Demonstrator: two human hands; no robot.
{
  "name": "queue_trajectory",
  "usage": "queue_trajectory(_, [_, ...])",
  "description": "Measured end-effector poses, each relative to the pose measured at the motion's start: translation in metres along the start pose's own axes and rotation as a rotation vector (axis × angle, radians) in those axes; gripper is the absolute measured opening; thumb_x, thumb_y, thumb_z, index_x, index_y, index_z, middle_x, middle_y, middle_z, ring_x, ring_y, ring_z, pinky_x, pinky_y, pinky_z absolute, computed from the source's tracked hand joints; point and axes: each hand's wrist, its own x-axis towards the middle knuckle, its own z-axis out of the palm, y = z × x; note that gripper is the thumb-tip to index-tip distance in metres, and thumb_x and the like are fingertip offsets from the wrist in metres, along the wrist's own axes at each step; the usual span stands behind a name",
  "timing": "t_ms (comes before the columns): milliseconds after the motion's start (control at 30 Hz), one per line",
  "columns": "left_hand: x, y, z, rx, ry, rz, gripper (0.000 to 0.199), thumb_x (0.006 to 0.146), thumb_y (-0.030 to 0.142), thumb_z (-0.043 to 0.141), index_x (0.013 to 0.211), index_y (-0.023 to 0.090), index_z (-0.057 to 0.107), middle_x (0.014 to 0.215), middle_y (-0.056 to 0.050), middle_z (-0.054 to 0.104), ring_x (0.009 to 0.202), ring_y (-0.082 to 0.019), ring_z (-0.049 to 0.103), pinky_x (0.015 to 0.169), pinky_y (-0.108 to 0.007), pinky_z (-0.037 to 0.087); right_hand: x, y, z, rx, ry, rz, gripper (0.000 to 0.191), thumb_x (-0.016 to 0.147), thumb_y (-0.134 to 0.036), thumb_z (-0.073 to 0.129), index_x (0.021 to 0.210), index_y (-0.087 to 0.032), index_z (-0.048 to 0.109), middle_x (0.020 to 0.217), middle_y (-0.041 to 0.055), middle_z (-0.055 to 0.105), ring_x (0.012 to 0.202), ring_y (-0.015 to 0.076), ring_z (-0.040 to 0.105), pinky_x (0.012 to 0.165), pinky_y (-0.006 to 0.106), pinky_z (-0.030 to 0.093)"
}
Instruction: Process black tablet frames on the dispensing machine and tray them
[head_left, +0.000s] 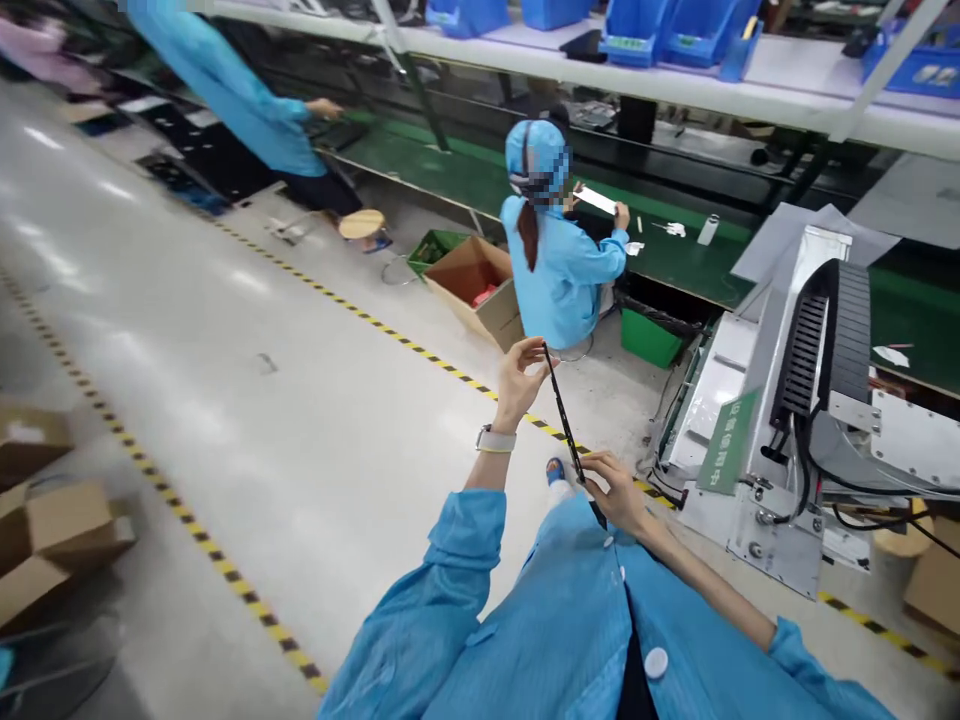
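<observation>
A thin black strip-like part (564, 422) is held edge-on in front of my blue coat; its exact kind does not show. My left hand (519, 382) pinches its upper end between thumb and fingers. Lower down, my right hand (613, 492) grips the strip near its bottom end, fingers closed along its side. The strip slants from upper left to lower right, and its lowest tip reaches the coat front.
A machine with a black cable chain (814, 340) stands at right. Ahead, a seated co-worker (559, 260) holds a white panel at the green bench (465, 185). A cardboard box (469, 290) and green bin (649, 337) sit nearby. Striped tape (360, 312) marks the floor.
</observation>
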Motion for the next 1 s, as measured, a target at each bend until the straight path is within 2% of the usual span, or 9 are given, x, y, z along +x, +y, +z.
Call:
queue_trajectory(133, [0.072, -0.043, 0.022, -0.059, -0.129, -0.050, 0.066, 0.075, 0.060, 0.101, 0.122, 0.019, 0.078, 0.116, -0.012, 0.083, 0.106, -0.025, 0.080, 0.100, -0.041, 0.067, 0.051, 0.015, 0.020, -0.042, 0.119, 0.101, 0.023, 0.112, -0.029, 0.066, 0.131, -0.028, 0.077, 0.123, 0.0094, 0.077, 0.119, 0.0252, 0.073, 0.106, 0.044, 0.062])
queue_trajectory(267, [0.143, -0.070, 0.041, -0.100, -0.240, -0.098, 0.060, 0.076, 0.062, 0.100, 0.114, 0.019, 0.081, 0.111, -0.012, 0.083, 0.102, -0.026, 0.081, 0.099, -0.042, 0.068, 0.112, 0.017, 0.031, -0.082, 0.211, 0.153, 0.021, 0.112, -0.032, 0.066, 0.128, -0.027, 0.078, 0.119, 0.0098, 0.078, 0.116, 0.0254, 0.073, 0.101, 0.043, 0.062])
queue_trajectory(400, [0.202, -0.093, 0.065, -0.126, -0.343, -0.147, 0.062, 0.075, 0.064, 0.099, 0.112, 0.018, 0.081, 0.110, -0.013, 0.084, 0.102, -0.027, 0.081, 0.101, -0.043, 0.067, 0.165, 0.020, 0.031, -0.115, 0.312, 0.180, 0.019, 0.112, -0.035, 0.067, 0.125, -0.027, 0.078, 0.118, 0.0092, 0.078, 0.116, 0.0252, 0.073, 0.103, 0.043, 0.061])
queue_trajectory(533, [0.244, -0.123, 0.101, -0.147, -0.430, -0.201, 0.064, 0.075, 0.066, 0.098, 0.113, 0.018, 0.081, 0.110, -0.013, 0.084, 0.102, -0.027, 0.081, 0.100, -0.043, 0.067, 0.204, 0.034, 0.020, -0.141, 0.390, 0.208, 0.018, 0.113, -0.037, 0.067, 0.124, -0.027, 0.078, 0.118, 0.0077, 0.079, 0.114, 0.0237, 0.074, 0.104, 0.042, 0.060])
queue_trajectory(667, [0.280, -0.155, 0.147, -0.157, -0.473, -0.244, 0.064, 0.075, 0.066, 0.098, 0.112, 0.017, 0.082, 0.108, -0.013, 0.084, 0.099, -0.027, 0.080, 0.099, -0.045, 0.068, 0.239, 0.061, -0.004, -0.161, 0.435, 0.218, 0.018, 0.114, -0.038, 0.066, 0.122, -0.026, 0.077, 0.116, 0.0078, 0.080, 0.113, 0.0234, 0.074, 0.102, 0.042, 0.058])
queue_trajectory(767, [0.310, -0.178, 0.186, -0.161, -0.486, -0.265, 0.063, 0.074, 0.065, 0.099, 0.111, 0.018, 0.082, 0.108, -0.013, 0.084, 0.101, -0.028, 0.081, 0.102, -0.047, 0.067, 0.269, 0.092, -0.032, -0.170, 0.451, 0.217, 0.020, 0.114, -0.039, 0.064, 0.121, -0.025, 0.076, 0.115, 0.0088, 0.080, 0.113, 0.0243, 0.073, 0.103, 0.043, 0.057])
queue_trajectory(1000, [0.394, -0.221, 0.278, -0.183, -0.460, -0.320, 0.070, 0.069, 0.068, 0.100, 0.112, 0.017, 0.081, 0.114, -0.016, 0.084, 0.109, -0.033, 0.082, 0.110, -0.056, 0.065, 0.339, 0.167, -0.131, -0.182, 0.381, 0.259, 0.027, 0.114, -0.046, 0.065, 0.121, -0.024, 0.078, 0.116, 0.0103, 0.080, 0.110, 0.0257, 0.073, 0.100, 0.044, 0.056])
